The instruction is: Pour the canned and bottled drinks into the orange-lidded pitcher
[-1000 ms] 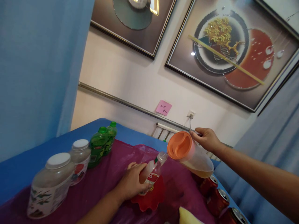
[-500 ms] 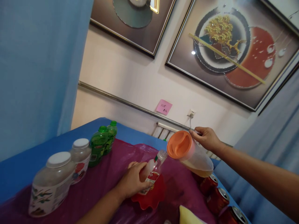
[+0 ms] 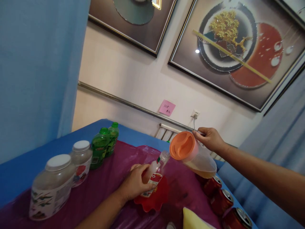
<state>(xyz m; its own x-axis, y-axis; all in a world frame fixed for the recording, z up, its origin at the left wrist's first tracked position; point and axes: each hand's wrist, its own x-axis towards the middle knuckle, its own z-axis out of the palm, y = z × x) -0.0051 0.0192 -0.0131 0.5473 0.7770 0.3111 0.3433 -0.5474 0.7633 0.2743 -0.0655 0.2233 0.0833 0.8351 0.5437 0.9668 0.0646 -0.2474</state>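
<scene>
My left hand (image 3: 135, 183) is wrapped round a clear bottle (image 3: 155, 178) with a red and white label. The bottle leans to the right over a red scalloped dish (image 3: 152, 203). My right hand (image 3: 209, 139) grips the handle of a translucent pitcher (image 3: 196, 162) with an orange lid (image 3: 182, 145). The pitcher is tipped to the left, its lid close to the bottle's mouth, and some yellowish liquid lies along its lower side. Whether liquid runs between them I cannot tell.
Two white-lidded jars (image 3: 53, 187) and two green bottles (image 3: 100, 148) stand on the left. Several red cans (image 3: 221, 200) line the right edge. A yellow object (image 3: 194, 219) lies at the front on the purple plastic sheet (image 3: 107, 194). A metal rail (image 3: 124, 99) crosses the wall behind.
Hardly anything differs. The whole view has shifted slightly; both hands keep the bottle and the tipped pitcher in nearly the same place.
</scene>
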